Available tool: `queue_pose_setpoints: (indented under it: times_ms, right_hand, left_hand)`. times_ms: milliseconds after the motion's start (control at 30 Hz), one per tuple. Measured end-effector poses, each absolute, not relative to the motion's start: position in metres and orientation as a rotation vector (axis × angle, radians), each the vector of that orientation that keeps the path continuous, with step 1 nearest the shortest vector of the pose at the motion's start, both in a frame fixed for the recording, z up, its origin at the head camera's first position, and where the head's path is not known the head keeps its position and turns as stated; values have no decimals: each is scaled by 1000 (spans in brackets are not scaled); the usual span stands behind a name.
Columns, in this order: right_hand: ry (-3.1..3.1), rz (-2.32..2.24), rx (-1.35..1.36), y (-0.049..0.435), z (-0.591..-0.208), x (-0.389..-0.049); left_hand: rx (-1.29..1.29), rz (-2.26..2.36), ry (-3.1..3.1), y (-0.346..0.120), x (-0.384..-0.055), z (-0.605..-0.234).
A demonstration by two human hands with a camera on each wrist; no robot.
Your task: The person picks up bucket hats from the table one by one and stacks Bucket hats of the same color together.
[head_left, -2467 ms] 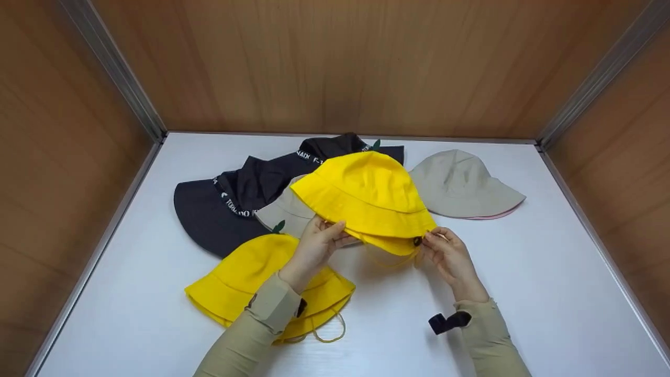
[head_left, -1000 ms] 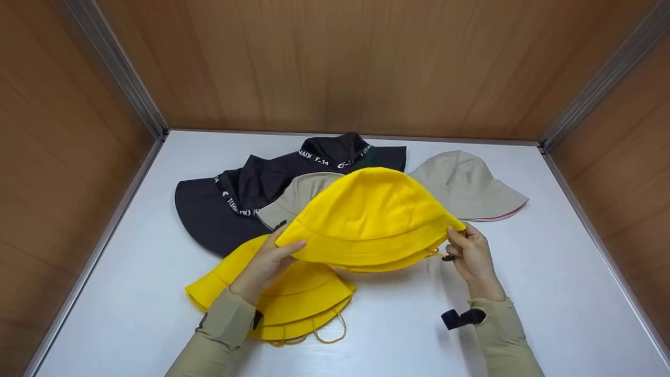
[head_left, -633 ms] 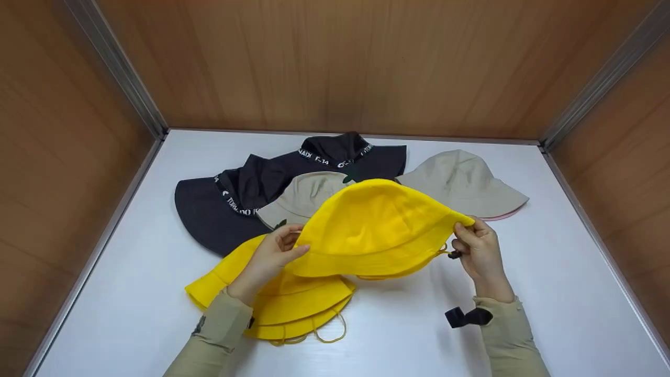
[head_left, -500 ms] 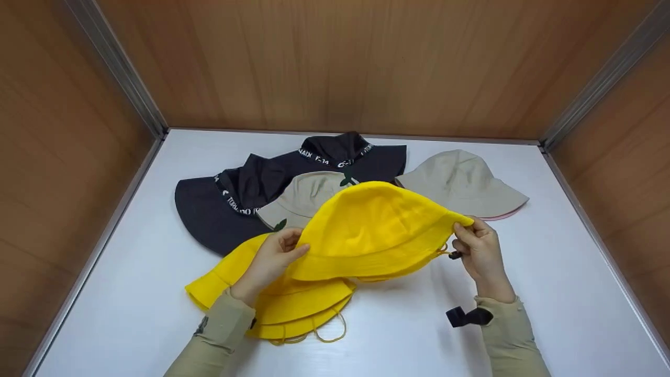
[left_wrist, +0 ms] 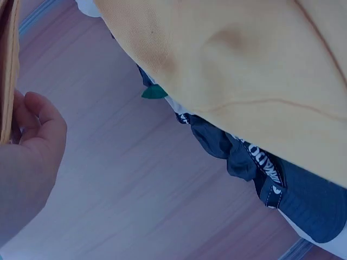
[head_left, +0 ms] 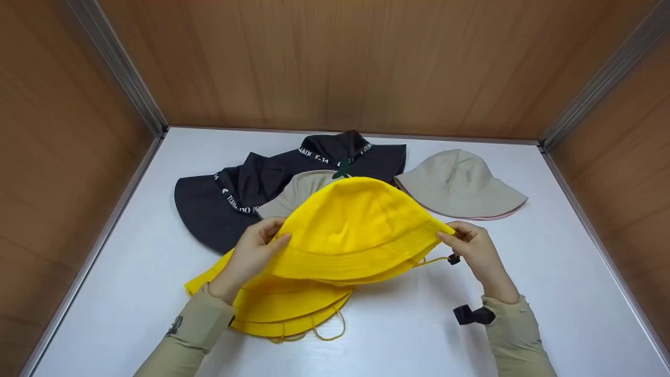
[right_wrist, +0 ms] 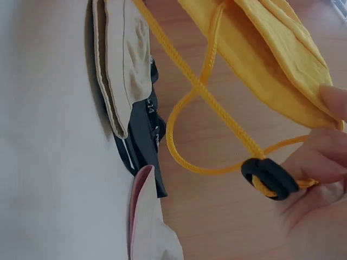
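Note:
A yellow bucket hat is stretched between both hands above the table, its crown toward the back wall. My left hand pinches the left end of its brim, thumb on the near face. The opposite end is pinched by my right hand. A yellow cord with a black toggle hangs from the hat beside the right fingers. Beneath the left forearm a second yellow bucket hat lies on the table, partly covered. A green leaf tab stands at the held hat's top.
Behind lie dark hats with white lettering and a beige bucket hat, partly hidden. Another beige hat with a pink underside sits at the back right. Wood-grain panels enclose the white table at the back and sides.
The held hat first came lower and its brim was spread wider between the hands. Over the last half second, both hands shifted it left and its right end dipped slightly.

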State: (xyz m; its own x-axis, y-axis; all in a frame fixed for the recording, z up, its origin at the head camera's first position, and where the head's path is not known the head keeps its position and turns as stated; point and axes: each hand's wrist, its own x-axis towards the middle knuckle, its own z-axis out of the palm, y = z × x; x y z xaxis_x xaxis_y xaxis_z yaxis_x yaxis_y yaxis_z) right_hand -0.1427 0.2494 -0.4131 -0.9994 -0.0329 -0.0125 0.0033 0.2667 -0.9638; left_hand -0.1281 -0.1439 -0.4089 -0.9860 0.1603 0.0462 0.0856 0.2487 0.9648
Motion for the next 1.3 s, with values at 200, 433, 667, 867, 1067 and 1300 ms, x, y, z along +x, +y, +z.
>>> queue_pose_setpoints:
  times_ms: [200, 433, 667, 867, 1067, 1300]
  right_hand:
    - [2498, -1671, -216, 241, -413, -146]
    - [2461, -1505, -361, 218, -416, -145]
    - [2470, -1325, -490, 189, -416, -137]
    - [2453, -1262, -581, 167, -423, -139]
    - [2432, -1201, -613, 151, -433, -139]
    - [2400, -1171, -613, 139, -444, -139]
  left_hand:
    - [206, 1742, 2482, -163, -125, -400]
    - [171, 1550, 2522, -191, -119, -396]
    - [175, 1412, 2513, -224, -113, -388]
    - [89, 1286, 2512, -244, -109, -393]
    - [107, 1218, 2485, -260, -109, -404]
    - [71, 1177, 2449, -271, -116, -417]
